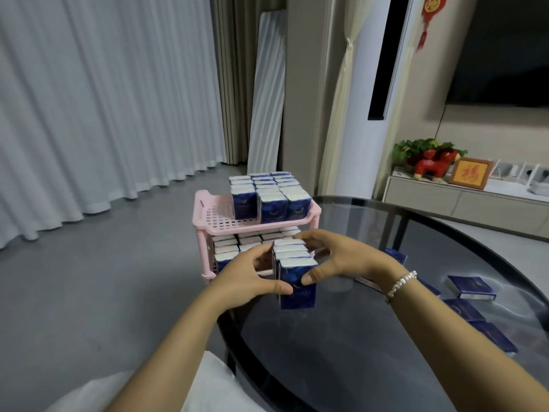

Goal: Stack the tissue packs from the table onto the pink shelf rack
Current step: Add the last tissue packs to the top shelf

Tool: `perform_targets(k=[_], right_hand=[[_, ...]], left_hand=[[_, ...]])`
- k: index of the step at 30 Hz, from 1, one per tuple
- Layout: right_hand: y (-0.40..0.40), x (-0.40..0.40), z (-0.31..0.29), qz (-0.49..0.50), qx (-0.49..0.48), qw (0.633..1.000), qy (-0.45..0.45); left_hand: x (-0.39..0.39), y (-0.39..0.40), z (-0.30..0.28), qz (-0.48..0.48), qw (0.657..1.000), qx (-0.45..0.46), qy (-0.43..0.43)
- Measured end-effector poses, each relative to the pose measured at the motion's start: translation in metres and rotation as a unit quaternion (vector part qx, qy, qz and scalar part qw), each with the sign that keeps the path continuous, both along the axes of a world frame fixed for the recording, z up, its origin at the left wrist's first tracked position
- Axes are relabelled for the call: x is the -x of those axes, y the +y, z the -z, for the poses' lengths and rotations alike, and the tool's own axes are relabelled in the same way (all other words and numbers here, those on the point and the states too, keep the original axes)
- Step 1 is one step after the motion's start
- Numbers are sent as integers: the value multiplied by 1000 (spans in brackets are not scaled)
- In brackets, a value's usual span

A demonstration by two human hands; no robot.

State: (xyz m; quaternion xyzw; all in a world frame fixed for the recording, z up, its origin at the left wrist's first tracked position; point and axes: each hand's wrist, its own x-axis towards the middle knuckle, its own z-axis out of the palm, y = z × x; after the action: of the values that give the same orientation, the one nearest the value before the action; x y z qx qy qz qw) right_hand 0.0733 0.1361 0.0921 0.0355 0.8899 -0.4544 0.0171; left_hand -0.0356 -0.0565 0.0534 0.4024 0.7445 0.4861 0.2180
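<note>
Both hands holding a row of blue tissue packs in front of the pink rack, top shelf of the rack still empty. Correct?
Not quite. The head view shows the pink plastic shelf rack already has upright blue tissue packs on its top shelf. The rest holds: the left hand and right hand hold a row of blue tissue packs in front of it.

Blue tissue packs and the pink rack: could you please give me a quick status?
Left hand and right hand clamp a row of blue tissue packs. Pink plastic shelf rack just beyond, half full. Nothing blocking.
</note>
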Motion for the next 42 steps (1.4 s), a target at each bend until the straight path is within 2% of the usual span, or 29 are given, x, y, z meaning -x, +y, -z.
perform_targets(k=[4,10,18,25,30,35,42], right_hand=[[-6,27,-29,-7,-31,999,14],[-12,70,-59,-35,-12,999,30],[-18,140,-72,-44,-64,996,32],[-20,208,-73,-43,-75,996,26],[-19,239,-77,-46,-143,989,11],[-18,261,-63,-11,-295,955,-12],[-18,265,-55,-9,-300,954,-25]], left_hand=[[16,-13,-33,-17,999,-18,23],[52,-23,-64,-38,999,-18,23],[110,-35,-76,-56,998,-28,22],[172,-34,-78,-77,997,9,29],[207,-25,-72,-89,994,43,42],[229,-11,-53,-81,990,99,57],[236,-8,-39,-71,991,97,60]])
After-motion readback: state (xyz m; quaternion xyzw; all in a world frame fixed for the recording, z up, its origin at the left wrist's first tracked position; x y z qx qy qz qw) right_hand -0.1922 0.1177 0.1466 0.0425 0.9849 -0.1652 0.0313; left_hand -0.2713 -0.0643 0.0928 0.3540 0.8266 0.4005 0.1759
